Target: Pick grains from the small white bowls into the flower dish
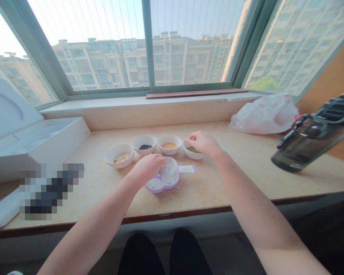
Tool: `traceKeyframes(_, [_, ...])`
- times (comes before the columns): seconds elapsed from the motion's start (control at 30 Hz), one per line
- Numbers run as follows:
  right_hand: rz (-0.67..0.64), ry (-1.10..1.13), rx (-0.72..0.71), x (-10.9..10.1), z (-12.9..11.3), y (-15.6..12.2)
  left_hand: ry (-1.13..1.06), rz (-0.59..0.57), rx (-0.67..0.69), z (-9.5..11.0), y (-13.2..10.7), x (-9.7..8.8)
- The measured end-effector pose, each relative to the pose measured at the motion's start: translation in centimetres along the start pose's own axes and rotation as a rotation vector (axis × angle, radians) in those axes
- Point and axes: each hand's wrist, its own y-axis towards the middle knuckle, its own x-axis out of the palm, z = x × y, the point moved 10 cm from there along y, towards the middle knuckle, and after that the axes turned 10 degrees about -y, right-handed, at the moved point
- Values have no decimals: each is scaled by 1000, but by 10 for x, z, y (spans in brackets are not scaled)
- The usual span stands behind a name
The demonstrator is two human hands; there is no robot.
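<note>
My left hand (150,167) is closed at the far left rim of a white and purple cartoon-shaped dish (169,176), its fingertips curled over the inside. The dish has a short handle (187,169) with a pale label, pointing right. Over a small white bowl of green beans (193,150), my right hand (202,141) has its fingers pinched together near the far rim. What is between those fingertips is hidden. Left of it stand a bowl of yellow kernels (169,145), a bowl of black beans (145,146) and a bowl of pale pieces (122,157).
An open white box (57,139) stands on the left, near a blurred dark object (51,193) and a white item (5,208). At right are a plastic bag (263,114) and a dark bottle (312,133). The counter's front edge (174,214) is close to my knees.
</note>
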Motion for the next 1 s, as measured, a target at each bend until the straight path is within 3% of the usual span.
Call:
traceKeyframes(0.17, [43,101,-70,-6,-12,-1,-277,167,-4,-13,-1,-25])
traceKeyframes(0.27, [48,301,-191,-10,-34,-8,-550,277,-27,-28,0,-33])
traceKeyframes(0.37, [-47,549,-317,-4,-56,-17,-779,396,23,-35,2,-40])
traceKeyframes(0.47, [-192,705,-339,10,-67,-23,-804,519,59,-36,-1,-49])
traceKeyframes(0.6, [-339,805,-302,25,-76,-30,-639,633,92,-24,-11,-62])
traceKeyframes(0.77, [-478,856,-301,29,-92,-41,-506,626,128,-9,-14,-64])
traceKeyframes(1.0, [-516,849,-320,30,-98,-46,-472,497,153,-1,-9,-53])
